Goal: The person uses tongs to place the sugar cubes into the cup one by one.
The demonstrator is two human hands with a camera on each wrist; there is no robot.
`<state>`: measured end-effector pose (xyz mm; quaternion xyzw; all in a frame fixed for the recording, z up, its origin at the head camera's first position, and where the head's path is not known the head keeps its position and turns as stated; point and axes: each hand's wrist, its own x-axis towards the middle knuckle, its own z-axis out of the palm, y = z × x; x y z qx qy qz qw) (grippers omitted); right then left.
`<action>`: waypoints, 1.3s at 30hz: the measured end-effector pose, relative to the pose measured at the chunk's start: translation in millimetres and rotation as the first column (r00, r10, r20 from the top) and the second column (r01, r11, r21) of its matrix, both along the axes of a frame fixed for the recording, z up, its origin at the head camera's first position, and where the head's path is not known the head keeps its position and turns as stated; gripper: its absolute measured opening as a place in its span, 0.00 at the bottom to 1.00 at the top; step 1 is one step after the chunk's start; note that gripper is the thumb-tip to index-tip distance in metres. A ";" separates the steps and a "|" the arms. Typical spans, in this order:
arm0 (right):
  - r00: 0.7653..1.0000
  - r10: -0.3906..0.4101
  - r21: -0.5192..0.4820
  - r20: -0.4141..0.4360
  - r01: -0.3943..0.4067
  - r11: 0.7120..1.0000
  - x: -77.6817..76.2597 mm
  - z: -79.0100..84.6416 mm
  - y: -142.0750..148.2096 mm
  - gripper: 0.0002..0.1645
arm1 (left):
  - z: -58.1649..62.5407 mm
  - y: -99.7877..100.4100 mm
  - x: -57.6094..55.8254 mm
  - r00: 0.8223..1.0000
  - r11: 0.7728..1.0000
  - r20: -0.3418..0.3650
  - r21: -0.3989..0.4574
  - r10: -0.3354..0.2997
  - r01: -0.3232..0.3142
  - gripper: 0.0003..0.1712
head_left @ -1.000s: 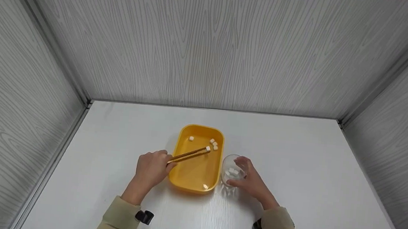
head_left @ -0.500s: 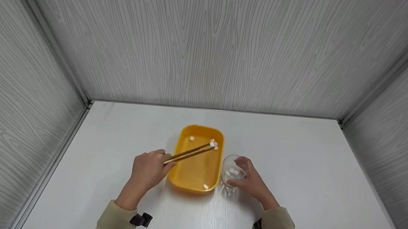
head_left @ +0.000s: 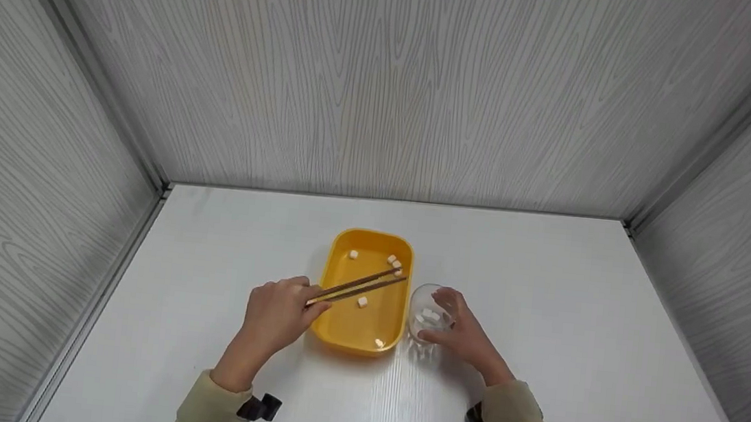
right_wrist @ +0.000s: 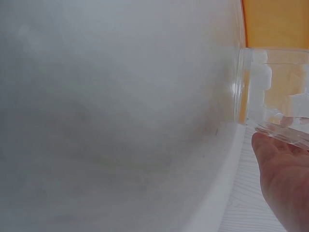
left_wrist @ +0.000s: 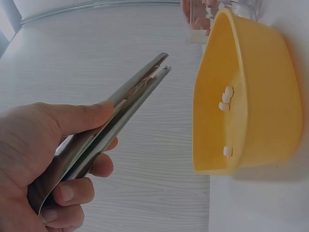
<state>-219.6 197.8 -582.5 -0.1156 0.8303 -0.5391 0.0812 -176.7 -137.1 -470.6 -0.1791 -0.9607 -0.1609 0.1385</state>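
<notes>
My left hand (head_left: pixel 277 315) grips a pair of metal tongs (left_wrist: pixel 104 130) between thumb and fingers. Their serrated tips stand slightly apart with nothing between them, and in the head view they reach across the yellow tray (head_left: pixel 343 335). One white cube (head_left: pixel 362 302) shows in the tray's middle, just below the tongs. Several more small white cubes (left_wrist: pixel 225 97) are in the tray's far part, most of them bunched at the right. My right hand (head_left: pixel 467 337) is curled round a clear cup (right_wrist: pixel 280 87) beside the tray; white cubes (head_left: pixel 429 315) lie inside it.
Both tray and cup stand on a white table (head_left: pixel 547 289). Grey wood-grain panels (head_left: pixel 388 81) close it in at the back and both sides.
The cube earlier pinched at the tongs' tips has come free and now shows nearer the tray's middle. The tips have moved right and spread apart. The right hand and cup have stayed put.
</notes>
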 end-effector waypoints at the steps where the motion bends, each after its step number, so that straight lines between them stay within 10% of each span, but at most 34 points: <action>1: 1.000 0.001 -0.003 0.000 -0.001 1.000 0.0 -0.2 0.0 0.54 | -1.3 -1.2 -0.4 1.000 1.000 0.010 -0.016 0.011 -0.011 0.14; 23: 1.000 0.002 0.010 -0.012 -0.001 1.000 -0.9 -0.1 0.4 0.53 | -10.2 -4.1 3.5 0.979 0.969 0.152 -0.225 0.137 -0.101 0.17; 39: 1.000 -0.011 0.039 -0.015 0.012 0.999 -1.7 -0.5 -0.8 0.53 | -13.7 -4.5 3.9 0.992 0.975 0.086 -0.212 0.093 -0.073 0.13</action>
